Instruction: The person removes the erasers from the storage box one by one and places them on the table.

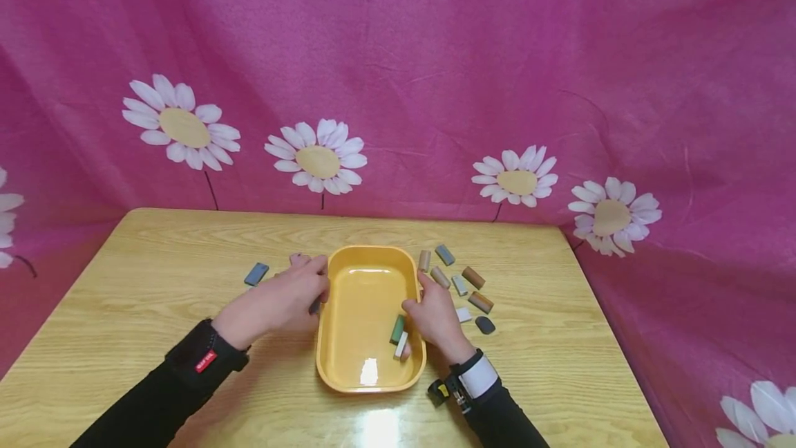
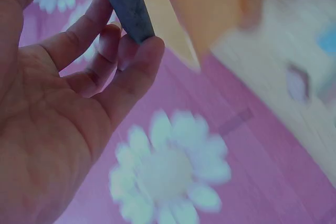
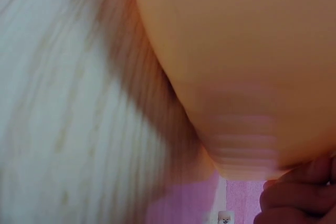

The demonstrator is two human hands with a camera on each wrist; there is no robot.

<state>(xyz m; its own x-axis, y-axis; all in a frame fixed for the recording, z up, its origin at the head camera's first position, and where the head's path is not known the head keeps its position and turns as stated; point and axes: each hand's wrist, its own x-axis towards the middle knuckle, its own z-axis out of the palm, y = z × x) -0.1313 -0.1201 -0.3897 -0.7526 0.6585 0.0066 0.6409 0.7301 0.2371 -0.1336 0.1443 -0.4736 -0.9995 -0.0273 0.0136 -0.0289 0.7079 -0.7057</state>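
Note:
A yellow rectangular tray (image 1: pixel 354 310) stands on the table in front of me. My right hand (image 1: pixel 438 313) grips its right rim, thumb over the edge; in the right wrist view its curled fingers (image 3: pixel 299 198) show beside the tray's outer wall (image 3: pixel 236 51). At the left rim is my left hand (image 1: pixel 282 299), pinching a dark grey block (image 2: pixel 128 9) between fingers and thumb. Inside the tray, near the right wall, lie a green block (image 1: pixel 398 329) and a white block (image 1: pixel 401 345), with a small pinkish piece (image 1: pixel 407 352) partly hidden by the white one.
Right of the tray, brown cylinders (image 1: pixel 473 277), grey blocks (image 1: pixel 444 254), a white block (image 1: pixel 463 314) and a dark rounded piece (image 1: pixel 485 325) are scattered. A blue-grey block (image 1: pixel 256 274) lies to the left. Beside my right wrist sits a small black-and-yellow object (image 1: pixel 438 393).

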